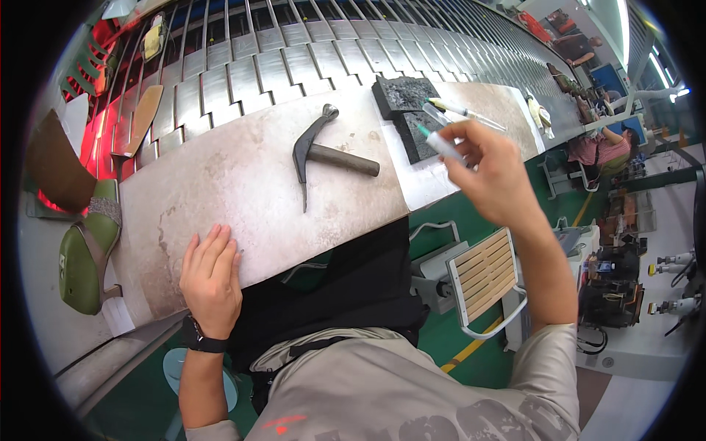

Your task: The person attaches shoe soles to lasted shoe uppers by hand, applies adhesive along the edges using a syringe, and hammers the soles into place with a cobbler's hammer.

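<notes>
My left hand (212, 279) lies flat on the pale worktop (220, 176), fingers stretched out and holding nothing. My right hand (489, 165) is raised by the dark blocks, its thumb and fingers closed around a white pen (441, 145) with a green tip. The pen's lower end is partly covered by the fingers. Two rough black blocks (404, 94) sit side by side on the worktop, and further slim pens (460, 110) lie at their right. Between my hands rests a hammer (301, 151) with a curved metal head and a short wooden handle (344, 159).
A conveyor of metal slats (243, 77) runs behind the worktop. At the left stands a green shoe last (81, 264) with a strap on it, near brown sole-shaped pieces (143, 117). A slatted wooden seat (483, 275) is below right. A person (599, 151) sits farther off.
</notes>
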A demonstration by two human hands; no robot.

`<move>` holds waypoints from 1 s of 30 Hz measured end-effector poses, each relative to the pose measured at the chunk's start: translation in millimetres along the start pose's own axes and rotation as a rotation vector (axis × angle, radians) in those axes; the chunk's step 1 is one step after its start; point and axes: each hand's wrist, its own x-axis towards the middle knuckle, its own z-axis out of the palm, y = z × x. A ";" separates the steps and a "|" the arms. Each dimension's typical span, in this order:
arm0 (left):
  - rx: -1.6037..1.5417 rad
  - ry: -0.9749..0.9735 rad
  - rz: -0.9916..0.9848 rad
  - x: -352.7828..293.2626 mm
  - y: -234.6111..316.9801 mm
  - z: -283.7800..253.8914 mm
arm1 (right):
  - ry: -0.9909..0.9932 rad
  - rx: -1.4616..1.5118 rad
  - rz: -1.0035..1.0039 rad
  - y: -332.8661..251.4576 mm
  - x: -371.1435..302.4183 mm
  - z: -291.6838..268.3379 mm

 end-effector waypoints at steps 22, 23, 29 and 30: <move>-0.082 0.261 -0.022 1.4 -2.4 1.4 | -0.250 -0.350 -0.038 35.0 92.8 37.1; -0.075 0.257 -0.020 1.2 -3.0 0.9 | -0.237 -0.353 -0.060 36.0 94.2 40.5; -0.265 0.221 -0.215 -0.8 -5.0 -1.5 | 0.078 -0.370 -0.272 -12.4 57.6 55.6; -0.397 0.191 -0.327 0.4 -5.1 -4.8 | 0.133 -0.252 -0.357 -34.8 47.0 69.4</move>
